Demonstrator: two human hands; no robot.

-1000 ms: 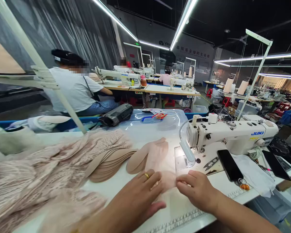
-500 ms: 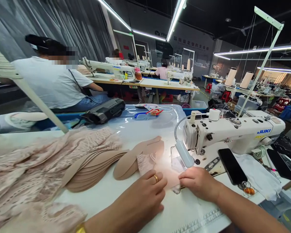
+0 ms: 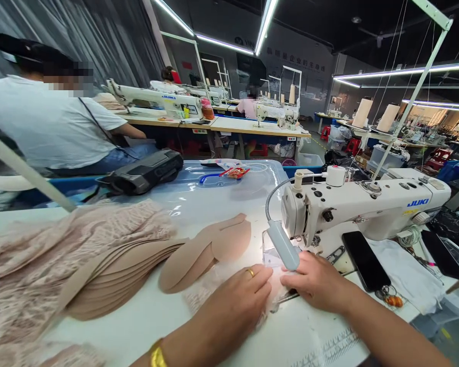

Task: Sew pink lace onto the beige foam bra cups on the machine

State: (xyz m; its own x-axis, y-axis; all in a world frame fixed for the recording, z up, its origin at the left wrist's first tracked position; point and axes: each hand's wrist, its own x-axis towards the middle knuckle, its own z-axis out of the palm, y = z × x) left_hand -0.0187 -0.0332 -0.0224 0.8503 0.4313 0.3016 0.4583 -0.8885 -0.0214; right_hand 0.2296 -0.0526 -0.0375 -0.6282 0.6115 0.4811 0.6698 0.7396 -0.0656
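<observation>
My left hand [image 3: 243, 293], with a ring on one finger, is closed on a pale pink lace piece [image 3: 199, 295] that trails out to its left. My right hand [image 3: 315, 280] is closed at the other edge of the same fabric, its fingertips close to my left ones. Both hands are in front of the needle end of a white sewing machine [image 3: 367, 204]. Over the right fingers hangs the machine's lamp [image 3: 283, 247], and its glare washes out the cloth there. Beside the lace lie loose beige cup-shaped pieces [image 3: 183, 260].
A fanned stack of beige pieces [image 3: 110, 285] and a heap of lace [image 3: 80, 229] cover the left of the table. A phone [image 3: 365, 260] and a white cloth [image 3: 401, 275] lie at right. A black case [image 3: 145, 171] is at the back; a co-worker [image 3: 53, 122] sits beyond.
My left hand has moved right and slightly down, pulling the lace off the beige pieces. My right hand has come up nearer the lamp. The view has shifted to the right.
</observation>
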